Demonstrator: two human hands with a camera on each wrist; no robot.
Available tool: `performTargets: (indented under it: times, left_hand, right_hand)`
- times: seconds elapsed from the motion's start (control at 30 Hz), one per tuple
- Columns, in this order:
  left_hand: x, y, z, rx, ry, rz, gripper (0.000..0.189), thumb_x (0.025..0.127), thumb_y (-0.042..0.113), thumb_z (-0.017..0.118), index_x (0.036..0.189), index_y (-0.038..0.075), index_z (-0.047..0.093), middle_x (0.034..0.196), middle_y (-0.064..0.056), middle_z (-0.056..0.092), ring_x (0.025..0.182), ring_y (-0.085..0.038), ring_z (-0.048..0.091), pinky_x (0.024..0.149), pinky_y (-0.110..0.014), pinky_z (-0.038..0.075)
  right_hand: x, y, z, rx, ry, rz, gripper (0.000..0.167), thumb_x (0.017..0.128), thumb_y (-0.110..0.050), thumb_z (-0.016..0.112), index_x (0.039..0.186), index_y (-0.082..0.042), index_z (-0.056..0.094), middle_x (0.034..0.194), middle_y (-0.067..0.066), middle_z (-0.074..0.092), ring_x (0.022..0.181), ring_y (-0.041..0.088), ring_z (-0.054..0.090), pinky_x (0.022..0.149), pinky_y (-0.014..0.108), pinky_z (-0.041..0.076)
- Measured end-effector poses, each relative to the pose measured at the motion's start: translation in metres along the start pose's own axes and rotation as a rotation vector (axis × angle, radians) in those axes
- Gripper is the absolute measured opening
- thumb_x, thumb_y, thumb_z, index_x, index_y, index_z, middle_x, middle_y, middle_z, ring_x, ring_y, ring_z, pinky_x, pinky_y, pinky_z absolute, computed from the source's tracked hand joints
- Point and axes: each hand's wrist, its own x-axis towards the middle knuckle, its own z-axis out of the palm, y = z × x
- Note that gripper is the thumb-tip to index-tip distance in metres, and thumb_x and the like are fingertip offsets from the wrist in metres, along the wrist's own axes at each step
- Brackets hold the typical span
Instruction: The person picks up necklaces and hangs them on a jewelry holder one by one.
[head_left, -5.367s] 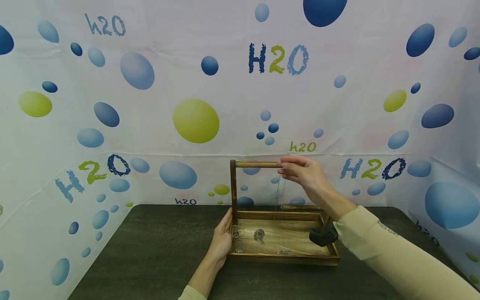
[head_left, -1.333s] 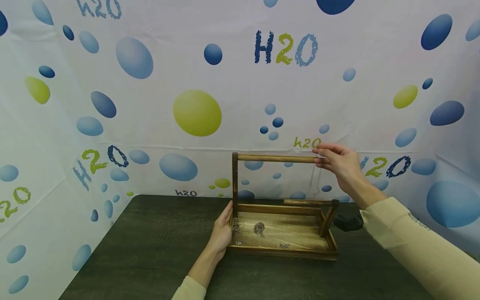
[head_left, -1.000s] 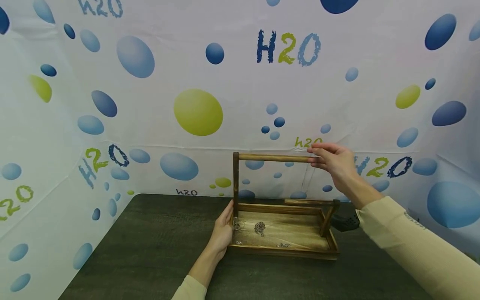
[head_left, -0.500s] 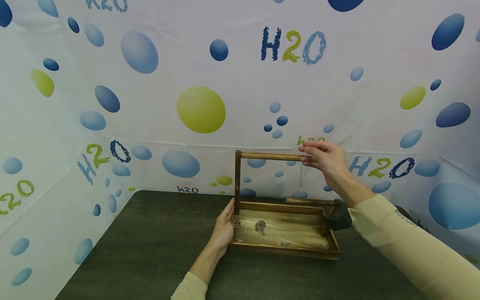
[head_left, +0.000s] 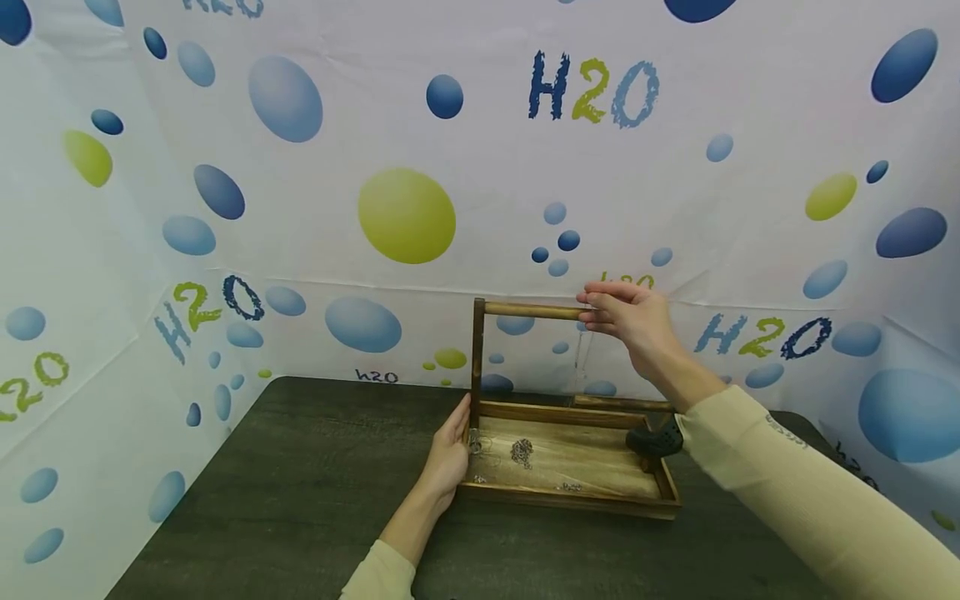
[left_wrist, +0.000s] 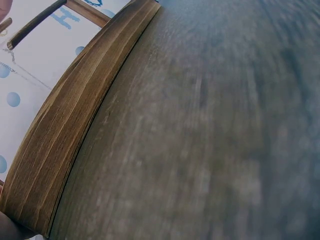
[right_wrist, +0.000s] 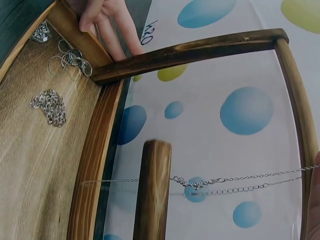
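A wooden jewelry stand (head_left: 562, 497) is a shallow tray with a tall post and upper bar (head_left: 532, 310) at left and a shorter bar (head_left: 615, 403) at right. My left hand (head_left: 446, 454) grips the tray's left side wall, long fingers along the outside, thumb at the rim in the right wrist view. My right hand (head_left: 630, 321) pinches a thin silver chain necklace (right_wrist: 240, 190) by the upper bar, covering that bar's free end. The chain's two strands dangle below the fingers; in the right wrist view they pass behind the lower bar (right_wrist: 152, 195).
In the tray lie a heaped silver chain (right_wrist: 52, 107), several thin hoops (right_wrist: 72, 62) and small shiny pieces (right_wrist: 42, 32). The dark table (head_left: 322, 467) extends around the stand. A white patterned curtain (head_left: 495, 167) hangs behind. A black device (head_left: 656, 442) sits at my right wrist.
My right hand first shifted right to the upper bar's free end, then came back left along the bar with the necklace. My left hand stays on the tray.
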Motion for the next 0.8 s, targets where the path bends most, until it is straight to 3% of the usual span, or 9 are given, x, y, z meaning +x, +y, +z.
performTargets:
  times: [0.27, 0.8]
  left_hand:
    - [0.0, -0.001, -0.001, -0.002, -0.003, 0.003, 0.09, 0.079, -0.023, 0.022, 0.162, 0.012, 0.019, 0.166, -0.017, 0.013, 0.152, -0.034, 0.007, 0.114, -0.054, 0.015]
    - [-0.002, 0.001, 0.0, 0.002, -0.009, 0.006, 0.089, 0.08, -0.022, 0.022, 0.162, 0.011, 0.018, 0.166, -0.018, 0.013, 0.152, -0.035, 0.006, 0.116, -0.056, 0.013]
  right_hand:
    - [0.003, 0.004, 0.015, 0.0, -0.007, 0.01, 0.04, 0.098, -0.005, 0.062, 0.131, 0.016, 0.055, 0.091, -0.001, 0.076, 0.072, 0.011, 0.072, 0.073, 0.028, 0.058]
    - [0.004, 0.005, 0.044, 0.005, -0.019, 0.031, 0.037, 0.098, -0.004, 0.063, 0.13, 0.014, 0.058, 0.093, 0.002, 0.076, 0.077, 0.012, 0.073, 0.078, 0.031, 0.058]
